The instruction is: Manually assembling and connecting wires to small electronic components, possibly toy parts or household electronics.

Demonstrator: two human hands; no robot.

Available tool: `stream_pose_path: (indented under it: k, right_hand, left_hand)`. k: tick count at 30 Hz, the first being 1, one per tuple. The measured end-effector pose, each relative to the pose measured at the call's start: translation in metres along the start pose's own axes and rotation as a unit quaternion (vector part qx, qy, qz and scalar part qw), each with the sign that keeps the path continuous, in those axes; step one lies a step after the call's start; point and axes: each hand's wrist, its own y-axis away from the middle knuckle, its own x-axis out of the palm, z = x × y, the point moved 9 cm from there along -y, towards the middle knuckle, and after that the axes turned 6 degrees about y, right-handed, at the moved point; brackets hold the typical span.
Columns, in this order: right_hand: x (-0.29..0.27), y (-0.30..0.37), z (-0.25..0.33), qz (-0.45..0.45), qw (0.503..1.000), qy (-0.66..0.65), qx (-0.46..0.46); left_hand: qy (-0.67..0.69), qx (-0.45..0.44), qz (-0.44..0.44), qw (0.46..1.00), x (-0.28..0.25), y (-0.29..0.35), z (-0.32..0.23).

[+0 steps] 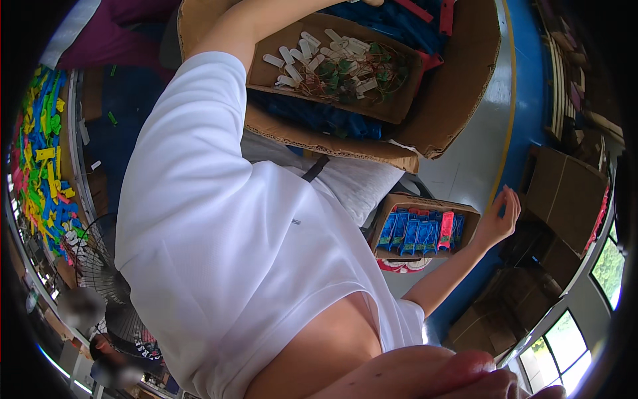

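Note:
My left arm reaches across a large carton [458, 120] at the top. Only a little of my left hand [373, 2] shows at the upper edge, its fingers mostly out of view. Beneath that forearm, a shallow cardboard box [407, 100] sits inside the carton, holding white plastic pieces [292, 72] and green parts tangled with thin wires [342, 66]. Blue plastic parts [319, 116] lie around it. Out to the right, my right hand [502, 216] is raised with bent fingers apart, nothing seen in it. Nearest to it is a small carton [468, 223] of blue and red plastic housings [419, 229].
Red parts [446, 16] lie in the large carton's far right. Stacked brown boxes [565, 193] stand along the right. At far left are a bin of colourful plastic pieces [46, 166] and a fan [109, 266]. A person in purple [119, 33] is at upper left, another person at lower left.

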Motion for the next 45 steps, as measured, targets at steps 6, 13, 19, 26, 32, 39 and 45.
stream_pose_path:
  k: [6,13,19,26,32,39,45]
  right_hand:
    - [0.082,-0.098,0.187,0.117,0.969,-0.189,-0.104]
    - [0.19,-0.113,0.306,0.327,0.772,-0.545,0.004]
    - [0.216,-0.062,0.395,0.459,0.541,-0.702,0.063]
    - [0.318,0.014,0.385,0.56,0.747,-0.232,-0.271]
    - [0.358,0.027,0.35,0.584,0.741,-0.25,-0.219]
    - [0.247,-0.044,0.372,0.454,0.742,-0.469,-0.152]
    - [0.165,-0.073,0.361,0.322,0.758,-0.564,-0.06]
  left_hand:
    - [0.444,0.094,0.065,0.889,-0.142,0.125,-0.079]
    - [0.742,0.149,-0.085,0.648,-0.209,0.214,-0.084]
    - [0.824,0.115,-0.098,0.546,-0.147,0.274,-0.062]
    - [0.826,0.014,-0.364,0.431,-0.145,0.358,0.007]
    - [0.854,-0.064,-0.316,0.409,-0.13,0.376,-0.014]
    - [0.647,-0.097,-0.338,0.676,-0.111,0.379,-0.034]
    - [0.411,-0.118,-0.472,0.771,-0.157,0.395,-0.063]
